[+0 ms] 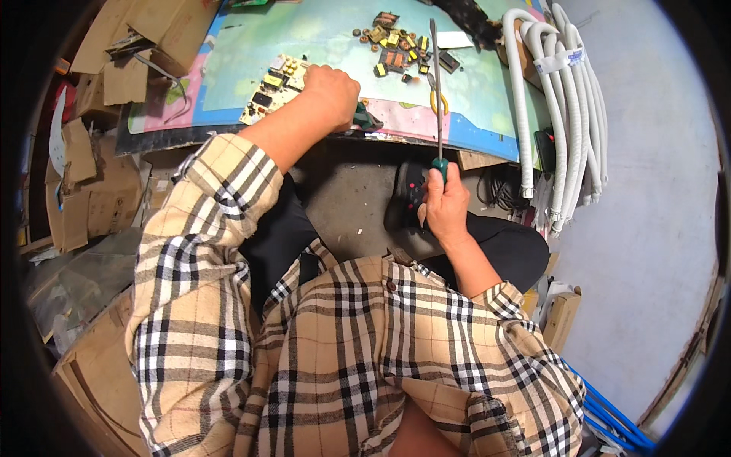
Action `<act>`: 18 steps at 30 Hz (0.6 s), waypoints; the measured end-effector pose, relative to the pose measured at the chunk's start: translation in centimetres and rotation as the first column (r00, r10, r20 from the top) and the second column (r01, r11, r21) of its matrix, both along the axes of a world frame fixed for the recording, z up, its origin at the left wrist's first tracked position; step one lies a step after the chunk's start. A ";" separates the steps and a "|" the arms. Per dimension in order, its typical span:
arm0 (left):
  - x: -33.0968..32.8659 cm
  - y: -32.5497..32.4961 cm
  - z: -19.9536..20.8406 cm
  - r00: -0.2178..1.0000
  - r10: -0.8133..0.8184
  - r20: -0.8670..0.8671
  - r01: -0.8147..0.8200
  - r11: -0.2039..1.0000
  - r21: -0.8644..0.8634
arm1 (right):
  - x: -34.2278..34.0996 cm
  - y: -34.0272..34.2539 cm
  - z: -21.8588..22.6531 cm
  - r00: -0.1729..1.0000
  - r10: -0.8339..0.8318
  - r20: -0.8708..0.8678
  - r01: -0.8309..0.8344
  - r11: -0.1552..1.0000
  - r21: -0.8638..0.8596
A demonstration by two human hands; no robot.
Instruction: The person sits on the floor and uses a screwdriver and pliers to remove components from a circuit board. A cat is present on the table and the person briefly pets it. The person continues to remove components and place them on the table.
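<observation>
My right hand (447, 202) is wrapped round the green handle of a long screwdriver (438, 91). Its metal shaft points up and away over the table edge. At the near edge of the table my left hand (333, 93) is closed, knuckles up, against the right end of a circuit board (263, 99). Its fingertips are hidden, so what it grips cannot be made out. The board is pale, with yellow and black components. A dark green object (367, 118), partly covered, lies beside the left wrist. Yellow-handled pliers or scissors (439, 103) lie behind the screwdriver shaft.
A pile of small transformers and coils (394, 49) sits on the far part of the patterned table (183, 110). White corrugated hoses (560, 99) hang at the right edge. Cardboard boxes (99, 183) crowd the left side. Blue tubes (613, 415) lie at lower right.
</observation>
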State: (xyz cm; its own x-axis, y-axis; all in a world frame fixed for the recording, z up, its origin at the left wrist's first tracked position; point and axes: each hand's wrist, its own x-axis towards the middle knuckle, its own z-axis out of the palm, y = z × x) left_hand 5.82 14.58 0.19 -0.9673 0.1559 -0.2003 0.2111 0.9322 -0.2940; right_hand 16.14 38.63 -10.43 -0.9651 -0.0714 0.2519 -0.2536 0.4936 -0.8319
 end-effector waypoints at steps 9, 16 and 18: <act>4.2 -4.2 -7.1 0.967 -0.022 -0.253 0.056 0.990 0.127 | 0.0 1.8 -10.0 0.961 0.060 0.269 -0.181 0.875 0.448; 7.3 -3.9 -11.9 0.937 0.165 -0.308 -0.073 0.954 0.291 | -0.8 1.2 -6.6 0.982 0.029 0.189 -0.095 0.932 0.350; 7.7 -3.3 -13.3 0.934 0.220 -0.281 -0.125 0.940 0.319 | -1.5 1.2 -6.3 0.985 0.059 0.163 -0.113 0.932 0.344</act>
State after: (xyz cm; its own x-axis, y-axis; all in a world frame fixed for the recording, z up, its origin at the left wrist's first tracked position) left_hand 13.49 11.24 -13.10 -0.9901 -0.0135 0.1397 -0.0176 0.9994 -0.0284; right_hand 14.61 39.78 -16.69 -0.9756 -0.2133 0.0513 -0.1960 0.7421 -0.6410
